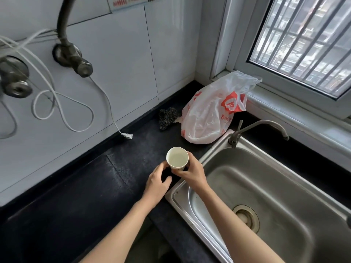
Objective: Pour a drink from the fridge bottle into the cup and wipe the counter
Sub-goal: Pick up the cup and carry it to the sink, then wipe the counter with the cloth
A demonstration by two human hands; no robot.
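Note:
A white paper cup (177,158) stands upright on the black counter (79,190) just left of the sink, with pale liquid inside. My right hand (192,170) wraps its fingers round the cup's lower right side. My left hand (158,180) sits close by the cup's lower left, fingers curled with a dark gap in the palm; whether its fingertips touch the cup is unclear. A dark mesh scrubbing cloth (168,115) lies crumpled at the back of the counter by the wall. No bottle is in sight.
A steel sink (266,186) with a curved tap (260,126) fills the right side. A white and red plastic bag (212,111) sits in the back corner under the window. A white cable with a plug (127,136) hangs from the tiled wall onto the counter, below wall valves (76,59).

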